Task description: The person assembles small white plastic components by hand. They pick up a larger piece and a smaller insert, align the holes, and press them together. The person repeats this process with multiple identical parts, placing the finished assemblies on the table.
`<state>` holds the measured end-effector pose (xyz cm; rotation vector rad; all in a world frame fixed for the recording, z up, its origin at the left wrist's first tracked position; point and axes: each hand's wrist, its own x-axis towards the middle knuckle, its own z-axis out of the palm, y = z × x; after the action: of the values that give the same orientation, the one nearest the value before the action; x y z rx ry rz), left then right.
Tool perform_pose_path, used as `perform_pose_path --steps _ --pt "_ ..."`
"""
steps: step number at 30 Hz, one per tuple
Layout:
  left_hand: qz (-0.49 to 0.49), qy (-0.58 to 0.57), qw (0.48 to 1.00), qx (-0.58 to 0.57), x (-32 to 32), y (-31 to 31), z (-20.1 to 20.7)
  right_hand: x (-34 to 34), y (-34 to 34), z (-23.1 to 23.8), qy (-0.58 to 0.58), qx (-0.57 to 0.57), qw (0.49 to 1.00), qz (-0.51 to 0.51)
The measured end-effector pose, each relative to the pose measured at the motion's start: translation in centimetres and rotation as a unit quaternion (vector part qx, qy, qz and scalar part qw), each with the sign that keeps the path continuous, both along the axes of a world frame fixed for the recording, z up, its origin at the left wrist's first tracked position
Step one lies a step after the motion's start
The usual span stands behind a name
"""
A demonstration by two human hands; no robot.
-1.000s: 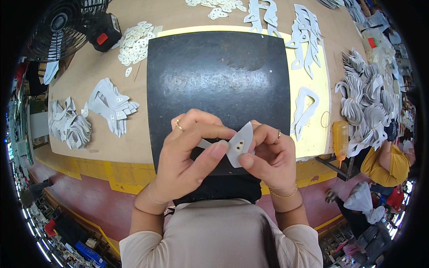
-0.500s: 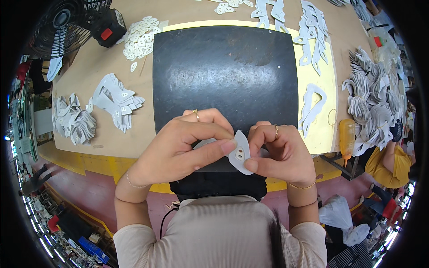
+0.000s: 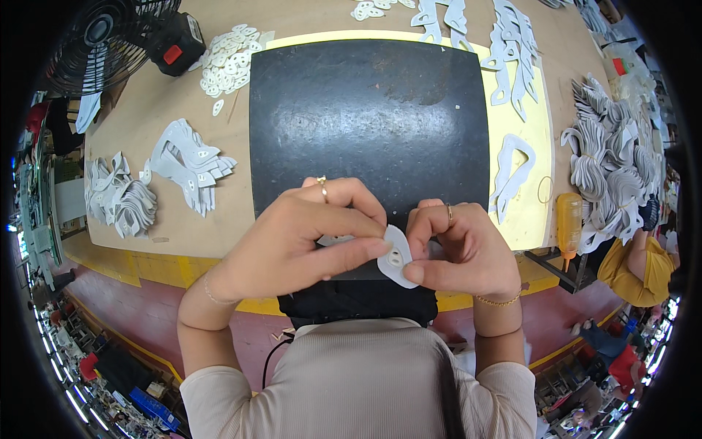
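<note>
Over the near edge of the black mat (image 3: 365,132), both my hands hold one light grey cut piece (image 3: 393,276). A small cream oval tab (image 3: 395,257) with holes lies on the end of this piece. My left hand (image 3: 314,238) pinches the piece's upper left edge between thumb and fingertips. With thumb and curled fingers, my right hand (image 3: 461,249) grips its right edge. Part of the grey piece runs behind my left fingers, so its full shape is hidden.
Loose oval tabs (image 3: 228,62) lie heaped at the far left, near a black fan (image 3: 102,44). Grey pieces are stacked at left (image 3: 194,164) and right (image 3: 607,154). A yellow sheet (image 3: 537,183) extends under the mat; an amber squeeze bottle (image 3: 569,223) stands at the right edge.
The grey piece has turned in my fingers, and its end with the oval tab now shows broader and rounder. My left thumb and forearm have shifted slightly; my right hand has barely moved.
</note>
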<state>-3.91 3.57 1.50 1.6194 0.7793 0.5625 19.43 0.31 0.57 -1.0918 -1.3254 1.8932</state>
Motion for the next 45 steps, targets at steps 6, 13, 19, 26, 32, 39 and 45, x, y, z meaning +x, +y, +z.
perform_pose_path --steps 6,13,19,26,32,39,45 --pt "-0.033 0.017 0.992 -0.123 0.1 1.4 0.8 0.1 0.4 0.3 0.009 -0.032 0.999 0.018" --pt "-0.090 0.034 0.991 -0.092 0.1 2.4 0.9 0.2 0.3 -0.1 0.017 -0.023 0.999 0.033" --pt "-0.083 0.019 0.995 -0.054 0.1 2.0 0.5 0.3 0.5 -0.5 0.008 0.017 0.998 0.051" --pt "-0.081 0.017 0.993 -0.079 0.3 2.0 0.2 0.4 0.8 -0.2 -0.006 -0.050 0.997 0.056" --pt "-0.031 -0.016 0.993 -0.116 0.2 0.8 -0.5 0.5 0.8 0.6 -0.001 -0.122 0.992 0.019" --pt "-0.015 -0.048 0.984 -0.173 -0.1 -0.1 -1.2 0.5 0.9 0.7 -0.001 -0.120 0.993 0.009" --pt "-0.006 -0.064 0.985 -0.161 0.0 -0.3 -1.5 0.3 1.0 1.1 -0.002 -0.118 0.993 0.009"
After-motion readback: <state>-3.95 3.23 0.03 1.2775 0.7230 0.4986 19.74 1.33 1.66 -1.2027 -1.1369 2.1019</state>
